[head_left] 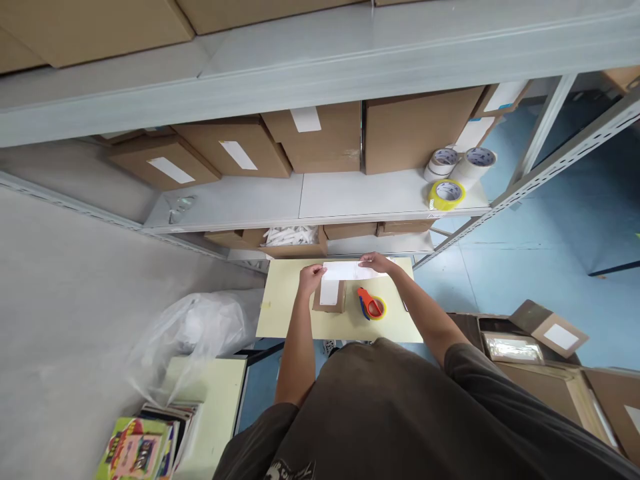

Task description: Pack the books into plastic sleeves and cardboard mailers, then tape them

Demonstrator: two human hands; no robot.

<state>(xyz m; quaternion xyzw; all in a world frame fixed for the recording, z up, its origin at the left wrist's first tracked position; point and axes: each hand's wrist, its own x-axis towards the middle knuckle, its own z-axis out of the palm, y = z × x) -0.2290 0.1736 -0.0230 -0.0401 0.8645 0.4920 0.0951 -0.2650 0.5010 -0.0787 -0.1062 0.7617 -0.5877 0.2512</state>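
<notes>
A white strip of paper (341,270) is stretched between my two hands over the far part of a pale yellow table (290,327). My left hand (311,277) pinches its left end. Further right, my right hand (376,262) grips the same strip, fingers closed on it. Just below the strip lies a small cardboard box (336,308) with a white label (329,292) on its top; the strip overlaps its far edge. A red tape dispenser (369,303) with a yellow-edged roll rests on the table to the right of the box.
Ahead, a grey shelf (340,197) bears cardboard boxes (313,150) and several tape rolls (447,192). Below it sits an open carton of white items (291,236). Plastic bags (210,327) and stacked books (143,447) are at left; cartons (555,333) stand at right.
</notes>
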